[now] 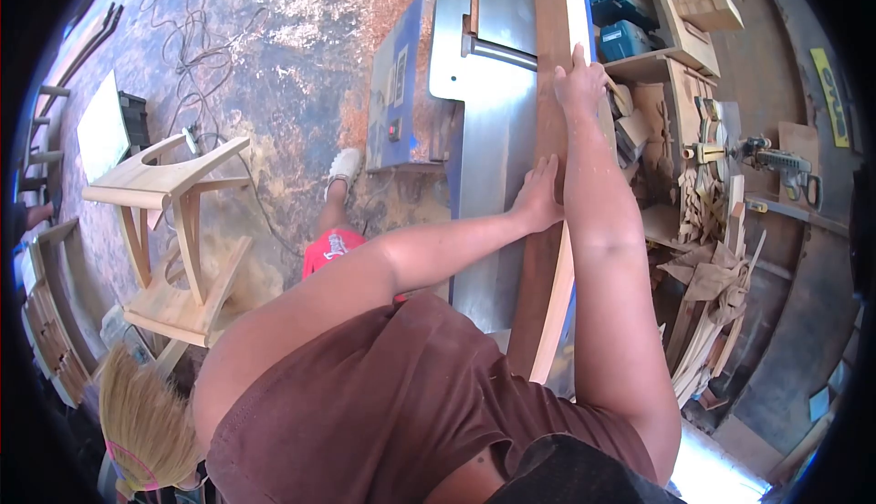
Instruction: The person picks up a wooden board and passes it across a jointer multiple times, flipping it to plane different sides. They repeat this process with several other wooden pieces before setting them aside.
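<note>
A long wooden board (550, 25), brown on its face and pale along its edge, runs lengthwise over the grey metal bed (497, 130) of a machine. My left hand (540, 198) lies against the board's face with its fingers stretched out. Farther up the board, my right hand (581, 84) straddles the pale edge, its thumb on the near face and its other fingers over the edge. The far side of the board and part of the right fingers are hidden.
A blue machine cabinet (401, 84) stands left of the bed. Wooden stool-like frames (164, 185), a straw broom (146, 413) and loose cables (196, 66) are at the left. Shelves at the right hold teal cases (625, 39) and wood scraps (716, 280).
</note>
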`<state>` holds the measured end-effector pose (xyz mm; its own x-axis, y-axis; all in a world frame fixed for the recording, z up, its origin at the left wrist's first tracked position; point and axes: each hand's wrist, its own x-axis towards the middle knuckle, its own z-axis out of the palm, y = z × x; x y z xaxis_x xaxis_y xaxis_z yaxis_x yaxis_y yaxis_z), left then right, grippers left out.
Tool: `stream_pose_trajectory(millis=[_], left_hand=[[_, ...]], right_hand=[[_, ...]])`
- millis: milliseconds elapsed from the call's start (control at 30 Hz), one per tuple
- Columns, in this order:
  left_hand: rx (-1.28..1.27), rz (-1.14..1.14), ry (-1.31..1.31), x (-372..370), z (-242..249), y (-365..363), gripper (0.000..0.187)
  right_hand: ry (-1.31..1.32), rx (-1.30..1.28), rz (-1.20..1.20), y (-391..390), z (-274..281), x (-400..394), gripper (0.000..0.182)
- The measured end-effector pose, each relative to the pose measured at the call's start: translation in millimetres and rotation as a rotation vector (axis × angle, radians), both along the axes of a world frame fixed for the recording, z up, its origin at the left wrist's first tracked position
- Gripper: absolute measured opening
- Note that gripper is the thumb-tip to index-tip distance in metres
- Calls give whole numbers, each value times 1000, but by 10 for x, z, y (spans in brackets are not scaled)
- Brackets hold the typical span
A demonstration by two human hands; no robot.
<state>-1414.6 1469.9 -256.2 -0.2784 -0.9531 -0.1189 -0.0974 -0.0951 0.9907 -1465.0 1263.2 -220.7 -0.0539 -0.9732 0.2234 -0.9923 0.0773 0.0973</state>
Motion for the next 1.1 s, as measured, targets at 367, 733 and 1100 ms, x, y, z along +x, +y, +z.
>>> stream_pose_trajectory(millis=[367,733,1100], left_hand=[[42,4,14,32,11,-5,117],[22,-3,12,49,15,-28,116],[-33,27,1,59,-41,-259,117]], right_hand=[[-454,61,285,2608,369,-824,61],[-289,61,45,3922,204,-720,69],[-302,49,10,3709,217,-639,64]])
